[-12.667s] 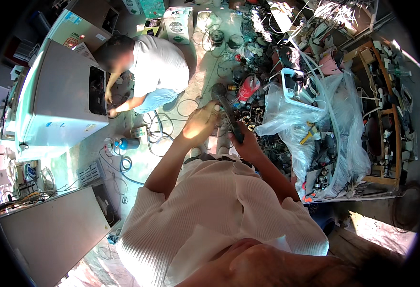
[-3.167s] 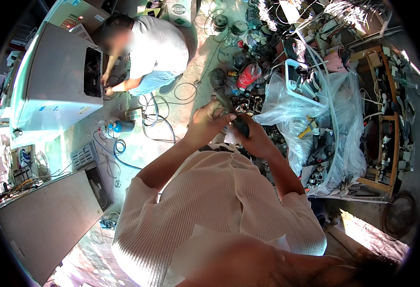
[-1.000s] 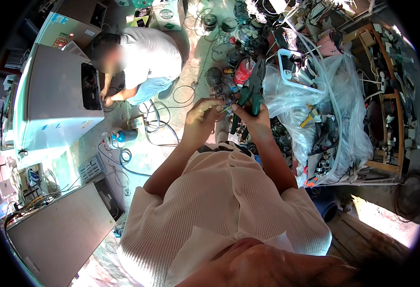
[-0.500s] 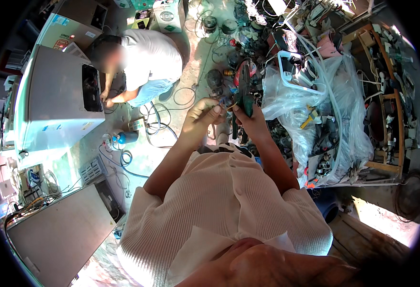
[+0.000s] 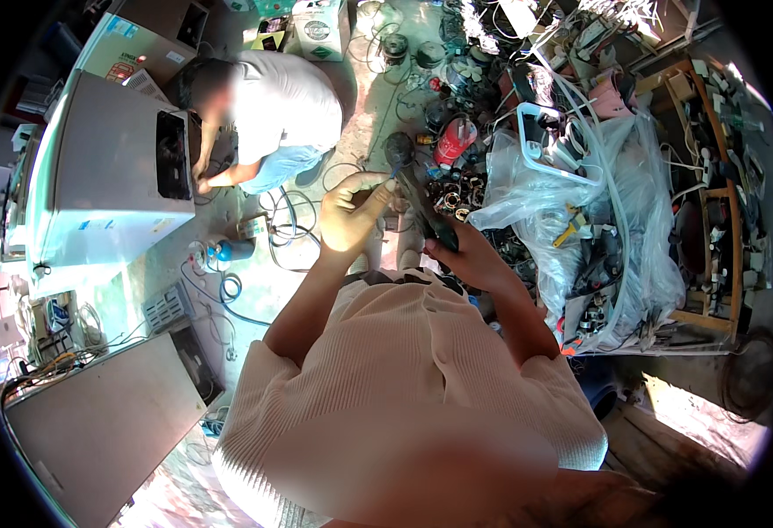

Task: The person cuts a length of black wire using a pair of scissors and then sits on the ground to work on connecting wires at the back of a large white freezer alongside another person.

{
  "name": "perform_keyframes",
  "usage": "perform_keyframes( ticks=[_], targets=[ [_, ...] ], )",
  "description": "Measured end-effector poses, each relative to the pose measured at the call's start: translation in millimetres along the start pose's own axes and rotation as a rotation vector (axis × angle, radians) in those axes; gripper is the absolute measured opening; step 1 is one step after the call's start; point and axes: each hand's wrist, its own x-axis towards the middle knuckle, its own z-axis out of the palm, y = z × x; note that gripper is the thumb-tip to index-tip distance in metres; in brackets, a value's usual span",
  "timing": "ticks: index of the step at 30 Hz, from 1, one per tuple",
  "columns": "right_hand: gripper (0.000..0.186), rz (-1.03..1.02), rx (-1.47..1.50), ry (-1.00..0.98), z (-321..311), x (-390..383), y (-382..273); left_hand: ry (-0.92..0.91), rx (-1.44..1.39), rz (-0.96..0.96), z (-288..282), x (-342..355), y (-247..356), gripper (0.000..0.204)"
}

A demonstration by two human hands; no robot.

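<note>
In front of my chest, my right hand [image 5: 469,255] is closed around the dark green handles of a pair of pliers [image 5: 423,209]. The tool slants up and to the left, its dark head close to the fingertips of my left hand [image 5: 351,211]. Thumb and fingers of that left hand are pinched together at the pliers' jaws. What they pinch is too small and too hidden to name. Below and beyond the hands lie my shoes and a heap of small scrap parts [image 5: 457,198].
A red can [image 5: 455,141] stands beyond the hands. Clear plastic sheeting [image 5: 527,198] and a white-blue basket [image 5: 558,167] lie on the scrap heap at right. At left, a co-worker [image 5: 285,110] bends at a large grey cabinet [image 5: 109,150]; hoses and a blue cylinder [image 5: 230,251] lie near.
The pliers have swung from nearly upright to slanting left, toward my left hand. My right hand has dropped slightly, and the left has shifted a little left. The red can is now uncovered.
</note>
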Motion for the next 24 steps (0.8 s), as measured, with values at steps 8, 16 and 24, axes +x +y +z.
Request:
perform_keyframes(
  ticks=[8,16,24],
  targets=[
    [0.04,0.011,-0.118,0.008,-0.2,4.8,-6.2,-0.042,0.118,-0.075,0.4,-6.6,-0.4,0.016],
    [0.043,-0.256,-0.34,0.209,5.1,5.8,-1.4,-0.071,0.175,-0.132,1.0,-7.2,3.1,0.017],
    [0.04,-0.06,-0.171,0.07,2.7,3.6,-7.6,-0.058,0.186,-0.124,0.4,-7.4,-4.8,0.018]
  ],
)
